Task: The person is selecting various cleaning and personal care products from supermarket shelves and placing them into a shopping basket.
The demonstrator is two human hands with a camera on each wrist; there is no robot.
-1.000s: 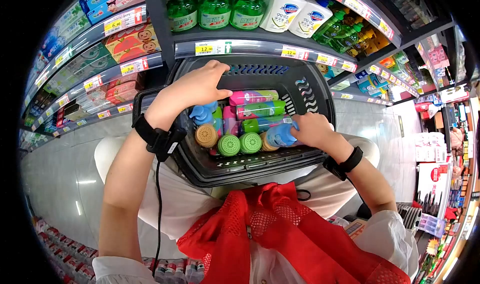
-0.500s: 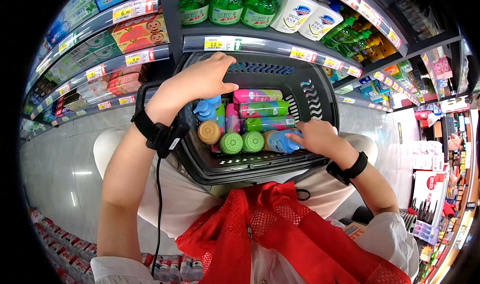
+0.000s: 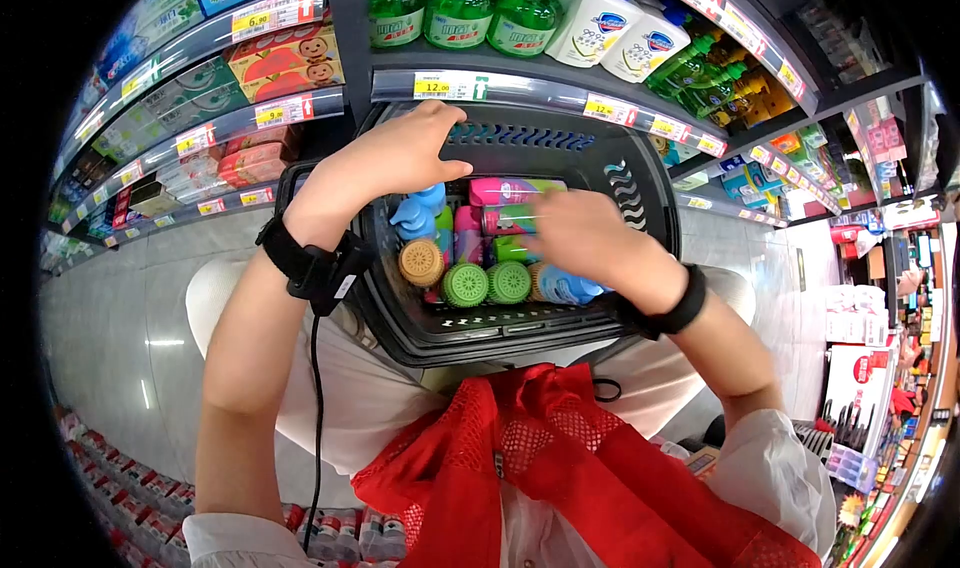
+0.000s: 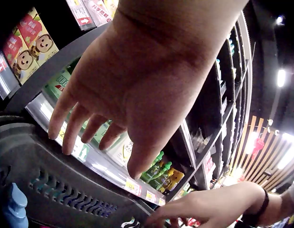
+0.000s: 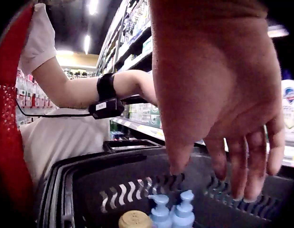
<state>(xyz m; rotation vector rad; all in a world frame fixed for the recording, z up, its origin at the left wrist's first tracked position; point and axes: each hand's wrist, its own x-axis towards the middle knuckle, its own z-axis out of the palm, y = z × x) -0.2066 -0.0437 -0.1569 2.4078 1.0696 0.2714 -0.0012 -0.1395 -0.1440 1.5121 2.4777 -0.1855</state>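
A black shopping basket [image 3: 470,346] sits across the person's lap, holding several bottles and cans. Over its far left side, the left hand [image 3: 400,153] hovers with fingers loosely extended and nothing in them, as the left wrist view shows. The right hand [image 3: 595,236], blurred in the head view, is above the cans on the right; its fingers hang loose and hold nothing in the right wrist view. It partly hides a pink can [image 3: 492,190] and green cans. Blue pump bottles [image 3: 412,220], a tan cap [image 3: 421,262], green caps [image 3: 465,284] and a light-blue bottle [image 3: 568,288] lie below.
A shelf edge with price tags [image 3: 455,86] runs just behind the basket, with green pump bottles [image 3: 460,13] and white bottles [image 3: 592,30] on it. Boxed goods [image 3: 285,66] fill the left shelves. A black cable [image 3: 316,398] hangs from the left wrist.
The right hand has let go of the light-blue bottle at the basket's front right and moved left and away from the body, over the cans. The left hand stays over the basket's far left.
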